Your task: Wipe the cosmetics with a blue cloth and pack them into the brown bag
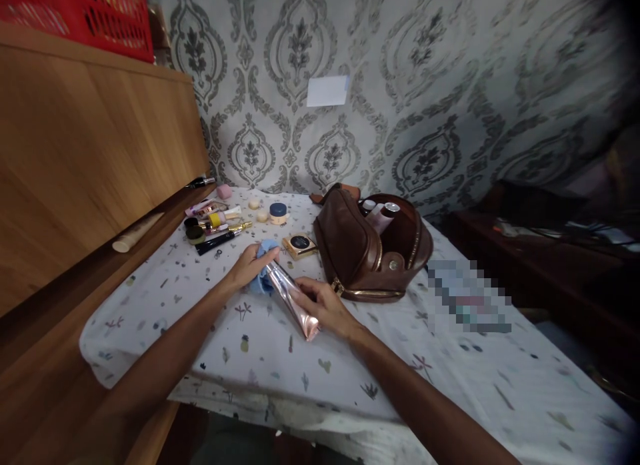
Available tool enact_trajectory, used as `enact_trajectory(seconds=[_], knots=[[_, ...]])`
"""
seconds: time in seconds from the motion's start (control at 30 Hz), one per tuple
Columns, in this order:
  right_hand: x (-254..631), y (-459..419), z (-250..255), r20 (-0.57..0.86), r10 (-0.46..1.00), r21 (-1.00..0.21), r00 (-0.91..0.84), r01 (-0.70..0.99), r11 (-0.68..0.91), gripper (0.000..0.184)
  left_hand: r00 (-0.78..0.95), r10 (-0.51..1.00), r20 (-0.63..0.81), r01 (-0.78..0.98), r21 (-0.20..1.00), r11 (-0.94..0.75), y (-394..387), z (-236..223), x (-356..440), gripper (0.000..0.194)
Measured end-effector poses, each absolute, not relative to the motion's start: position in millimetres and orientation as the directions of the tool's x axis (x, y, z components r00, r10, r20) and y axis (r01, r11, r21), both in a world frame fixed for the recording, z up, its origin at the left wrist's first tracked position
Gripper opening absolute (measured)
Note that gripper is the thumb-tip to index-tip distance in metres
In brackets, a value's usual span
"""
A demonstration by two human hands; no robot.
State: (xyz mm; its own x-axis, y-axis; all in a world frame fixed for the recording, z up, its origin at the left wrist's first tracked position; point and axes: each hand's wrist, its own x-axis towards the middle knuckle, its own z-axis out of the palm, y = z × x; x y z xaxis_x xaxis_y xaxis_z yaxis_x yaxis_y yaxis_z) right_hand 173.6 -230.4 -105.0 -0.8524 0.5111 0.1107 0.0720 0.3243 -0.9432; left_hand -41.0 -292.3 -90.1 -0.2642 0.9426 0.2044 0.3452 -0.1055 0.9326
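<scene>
Between my two hands lies a shiny rose-gold and silver squeeze tube point(291, 297), slanting from upper left to lower right above the tablecloth. My right hand point(325, 305) is closed round its lower half. A crumpled light blue cloth point(264, 278) is pinched in my left hand point(253, 261), wrapped about the tube's upper end, so that end is hidden. Just beyond my hands sits a gold compact point(300, 245) with a dark round top. To the right stands a brown leather toiletry bag point(350, 238), unzipped, with bottles point(384, 215) inside it.
Makeup brushes point(220, 239), small jars and a navy-lidded jar point(279, 213) lie on the patterned tablecloth point(200, 338) at the back left. Beside them rises a wooden cabinet point(100, 158) with a red basket point(115, 18) on top. Another tube point(135, 235) rests on the wooden ledge.
</scene>
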Motion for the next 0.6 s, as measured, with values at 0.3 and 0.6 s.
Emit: enact_trajectory(seconds=[0.3,0.6], knots=[[168.4,-231.5,-107.1,-0.09,0.54,-0.996,-0.837,0.073,-0.053,0.053,-0.34,0.898,0.28,0.336,0.928,-0.162,-290.9,-89.7,-37.0,0.045],[171.6,-238.1,-106.8,0.217,0.596,-0.851,-0.773,0.15,0.504,0.041,-0.203,0.907,0.369,0.534,0.818,-0.213,-292.5,-87.9,-25.9,0.047]])
